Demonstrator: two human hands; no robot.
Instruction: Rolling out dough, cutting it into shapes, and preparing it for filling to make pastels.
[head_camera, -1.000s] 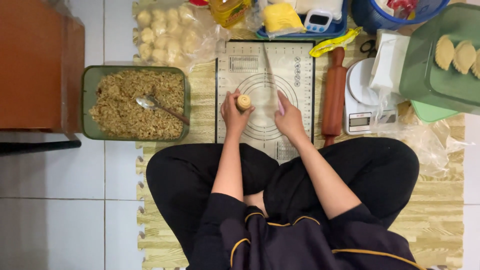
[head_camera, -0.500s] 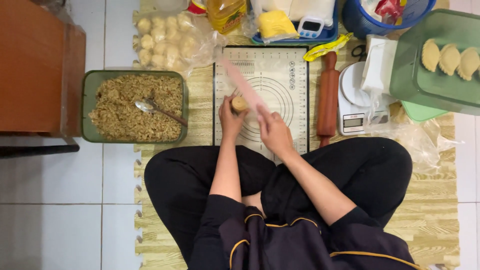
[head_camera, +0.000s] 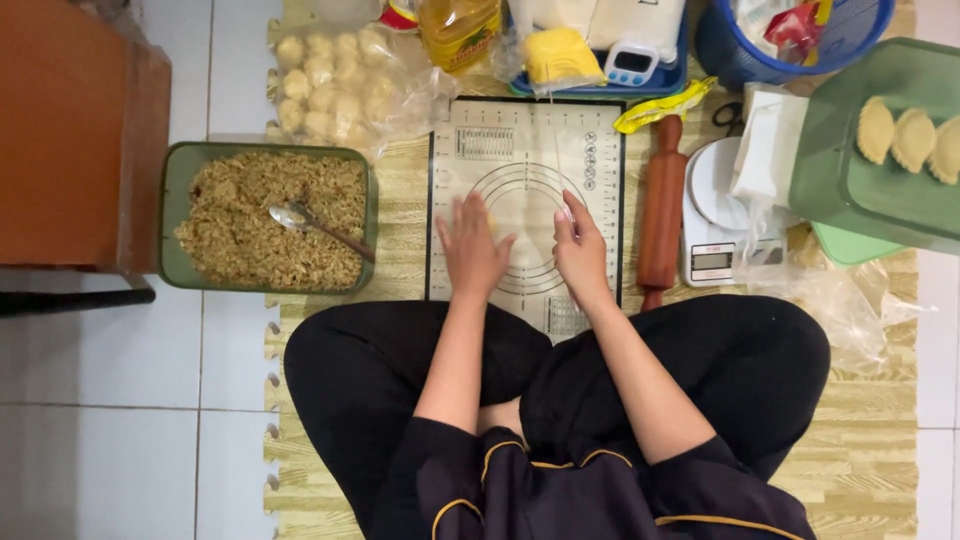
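Item: pastry mat (head_camera: 500, 140), pale, rectangular, printed with concentric rings and ruler marks, lying flat on the wood-patterned floor mat (head_camera: 880, 400). I read its long axis as running away from my knees toward the far edge of the floor mat; short edges near and far.

My left hand (head_camera: 470, 250): palm down, fingers spread flat on the rings at the mat's centre. A sliver of pale dough seems to show beside its fingers; I cannot tell whether anything lies under the palm.

My right hand (head_camera: 582, 250): just beside the left, on the right half of the rings, fingers pinched on a thin clear sheet (head_camera: 560, 170) that rises toward the far edge; the sheet is faint.

Right of the pastry mat's long edge: wooden rolling pin (head_camera: 662, 215), lying parallel to it, then a white kitchen scale (head_camera: 712, 240).

Left: green tray (head_camera: 170, 220) of brown crumbly filling with a spoon (head_camera: 300, 218) in it.

Far left corner: bag of dough balls (head_camera: 330, 80).
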